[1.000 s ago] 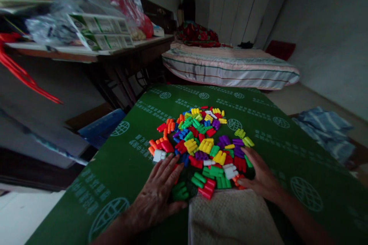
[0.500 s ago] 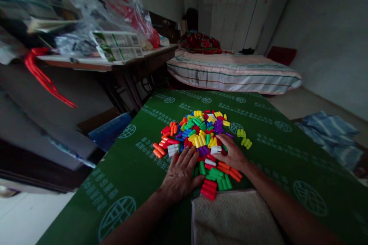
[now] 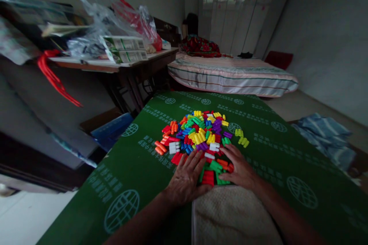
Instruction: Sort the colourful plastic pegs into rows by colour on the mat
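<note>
A heap of small plastic building blocks (image 3: 201,138), red, yellow, green, blue, purple, orange and white, lies near the middle of a worktop covered with a green printed cloth (image 3: 276,160). The near edge of the heap touches a beige towel (image 3: 230,218) spread at the worktop's near edge. A few yellow-green blocks (image 3: 241,139) sit just apart on the heap's right side, orange ones (image 3: 159,147) on its left. Bare green cloth runs wide on both sides and beyond the heap to the far edge; the left edge drops toward a blue crate (image 3: 110,130).

Compared with half a second ago, both hands have drawn nearer the towel and closer together, and the near blocks are bunched between them.

The left hand (image 3: 185,178) lies palm down, fingers spread flat over red blocks at the heap's near-left edge, its grip released. The right hand (image 3: 240,168) lies palm down on green and orange blocks at the near right, fingers loosely curved, grasping nothing. A red block (image 3: 207,178) sits between the two hands.

A cluttered side table (image 3: 115,61) and a bed (image 3: 232,74) stand beyond.
</note>
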The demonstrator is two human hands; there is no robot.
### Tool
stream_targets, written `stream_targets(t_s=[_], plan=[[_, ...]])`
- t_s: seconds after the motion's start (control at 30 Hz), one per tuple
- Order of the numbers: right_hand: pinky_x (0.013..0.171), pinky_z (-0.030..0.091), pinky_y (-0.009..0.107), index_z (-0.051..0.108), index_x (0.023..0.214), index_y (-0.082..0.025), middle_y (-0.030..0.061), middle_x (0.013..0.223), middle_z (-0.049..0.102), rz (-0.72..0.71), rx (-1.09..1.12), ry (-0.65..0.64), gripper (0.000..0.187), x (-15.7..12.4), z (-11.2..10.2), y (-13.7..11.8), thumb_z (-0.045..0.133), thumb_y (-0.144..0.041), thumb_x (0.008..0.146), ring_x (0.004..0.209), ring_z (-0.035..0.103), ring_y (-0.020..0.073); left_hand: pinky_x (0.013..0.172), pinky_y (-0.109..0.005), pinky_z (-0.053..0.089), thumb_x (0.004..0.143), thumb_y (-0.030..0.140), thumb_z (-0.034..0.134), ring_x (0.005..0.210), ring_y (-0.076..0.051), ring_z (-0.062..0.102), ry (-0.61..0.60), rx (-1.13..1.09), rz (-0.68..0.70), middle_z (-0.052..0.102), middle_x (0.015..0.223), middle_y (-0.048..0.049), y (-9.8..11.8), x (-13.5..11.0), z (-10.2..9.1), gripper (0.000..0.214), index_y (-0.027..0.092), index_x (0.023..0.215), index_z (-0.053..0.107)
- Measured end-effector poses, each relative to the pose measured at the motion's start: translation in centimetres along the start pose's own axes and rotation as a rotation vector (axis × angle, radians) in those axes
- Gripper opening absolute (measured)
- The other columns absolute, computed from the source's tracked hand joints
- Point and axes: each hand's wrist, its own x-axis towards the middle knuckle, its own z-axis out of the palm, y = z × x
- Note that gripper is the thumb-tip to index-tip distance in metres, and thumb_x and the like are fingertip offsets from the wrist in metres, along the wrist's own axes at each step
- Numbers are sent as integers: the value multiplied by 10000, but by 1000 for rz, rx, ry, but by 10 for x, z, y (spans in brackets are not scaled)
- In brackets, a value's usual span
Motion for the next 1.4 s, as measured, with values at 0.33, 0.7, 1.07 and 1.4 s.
stream_targets(t_s=[0.33, 0.7, 1.07, 1.4], plan=[[1105, 356, 460, 455, 1384, -237, 115, 1394, 494, -102, -48, 152, 616, 19, 16, -1, 595, -366, 798, 1311, 437, 262, 1113, -619, 299, 846, 536, 511, 1396, -334, 315, 42, 61, -125, 343, 1507, -158, 0, 15, 5, 699, 172, 1421, 352], [1069, 414, 454, 542, 1292, -199, 142, 1326, 560, -79, -75, 240, 494, 18, 27, 11, 512, -446, 865, 1241, 520, 268, 1099, -629, 324, 836, 503, 543, 1364, -328, 376, 88, 12, -171, 427, 1459, -156, 4, 7, 3, 616, 174, 1349, 456], [1058, 432, 444, 584, 1244, -183, 148, 1305, 581, -79, -92, 242, 455, 20, 27, 14, 495, -438, 878, 1218, 544, 264, 1101, -614, 340, 836, 484, 541, 1337, -330, 415, 68, -2, -208, 454, 1438, -162, 2, 7, -2, 591, 154, 1323, 485], [1035, 451, 438, 608, 1229, -183, 141, 1286, 600, -105, -106, 288, 433, 21, 29, 16, 516, -412, 874, 1200, 557, 258, 1078, -608, 377, 839, 446, 550, 1303, -322, 461, 157, 44, -193, 497, 1398, -170, -7, 7, 8, 554, 145, 1302, 499]])
